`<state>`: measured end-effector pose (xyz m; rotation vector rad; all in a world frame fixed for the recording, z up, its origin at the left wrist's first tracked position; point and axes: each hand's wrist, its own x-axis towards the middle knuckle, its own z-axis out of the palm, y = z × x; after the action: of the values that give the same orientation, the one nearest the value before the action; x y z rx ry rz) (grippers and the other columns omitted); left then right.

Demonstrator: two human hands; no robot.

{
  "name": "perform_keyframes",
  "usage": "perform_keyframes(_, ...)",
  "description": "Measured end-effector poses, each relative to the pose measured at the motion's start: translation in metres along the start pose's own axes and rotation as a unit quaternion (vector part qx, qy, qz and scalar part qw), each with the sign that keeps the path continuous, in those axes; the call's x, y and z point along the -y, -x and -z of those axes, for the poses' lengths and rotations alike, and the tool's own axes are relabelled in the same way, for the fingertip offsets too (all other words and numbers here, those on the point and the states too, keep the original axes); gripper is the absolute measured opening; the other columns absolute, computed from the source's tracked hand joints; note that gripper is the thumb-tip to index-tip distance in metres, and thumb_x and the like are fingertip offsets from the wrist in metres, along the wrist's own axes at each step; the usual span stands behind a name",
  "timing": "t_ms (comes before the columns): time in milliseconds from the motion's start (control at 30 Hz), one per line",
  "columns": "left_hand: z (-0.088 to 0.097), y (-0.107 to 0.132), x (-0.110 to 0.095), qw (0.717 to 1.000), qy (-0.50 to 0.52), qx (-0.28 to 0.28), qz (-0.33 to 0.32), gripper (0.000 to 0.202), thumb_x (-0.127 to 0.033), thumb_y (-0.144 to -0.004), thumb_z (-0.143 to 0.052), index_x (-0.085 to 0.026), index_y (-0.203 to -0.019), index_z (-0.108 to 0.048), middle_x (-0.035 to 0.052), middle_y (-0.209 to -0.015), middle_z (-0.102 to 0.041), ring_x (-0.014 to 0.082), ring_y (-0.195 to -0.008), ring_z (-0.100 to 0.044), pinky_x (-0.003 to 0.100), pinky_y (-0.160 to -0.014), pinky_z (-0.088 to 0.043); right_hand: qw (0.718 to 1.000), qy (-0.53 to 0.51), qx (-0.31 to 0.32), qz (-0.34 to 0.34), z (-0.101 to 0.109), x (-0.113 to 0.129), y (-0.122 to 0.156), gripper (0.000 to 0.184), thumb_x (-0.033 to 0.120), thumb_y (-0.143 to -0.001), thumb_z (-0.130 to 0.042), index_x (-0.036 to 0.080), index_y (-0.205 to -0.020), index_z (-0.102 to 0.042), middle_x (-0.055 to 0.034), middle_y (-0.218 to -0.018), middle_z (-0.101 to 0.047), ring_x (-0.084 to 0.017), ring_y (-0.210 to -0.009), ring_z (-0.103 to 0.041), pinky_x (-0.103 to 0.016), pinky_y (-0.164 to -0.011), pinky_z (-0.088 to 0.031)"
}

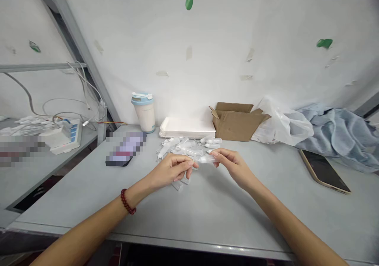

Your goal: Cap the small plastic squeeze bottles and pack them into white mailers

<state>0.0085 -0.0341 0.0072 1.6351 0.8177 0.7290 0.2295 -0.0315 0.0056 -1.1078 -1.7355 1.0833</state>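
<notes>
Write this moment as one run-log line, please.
left hand: pinches tip of clear vial | right hand: grips its body | behind: pile of vials | surface: grey table

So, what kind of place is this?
Probably a small, informal assembly or packing bench: a pile of small clear plastic pieces on the grey table, one piece pinched between the left hand and right hand, an open cardboard box behind, and a power strip nearby.
</notes>
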Motion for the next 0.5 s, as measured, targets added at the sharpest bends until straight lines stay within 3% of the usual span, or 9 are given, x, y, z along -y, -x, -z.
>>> perform_keyframes(500,-0.0010,-0.0025,0.0031,1.000,-0.001,-0.010,0.024,0.029,-0.033,-0.086,-0.049,-0.010,-0.085,-0.066,-0.0013,-0.062,-0.054,0.0037,-0.042,-0.033,0.021,-0.045,-0.026,1.000,0.012,-0.014,0.006,-0.0027,0.0005,0.0013,0.033,0.041,-0.087,-0.044,0.018,-0.064,-0.050,0.0015,-0.065,-0.047,-0.012,-0.065,-0.045,-0.024,-0.063,-0.035)
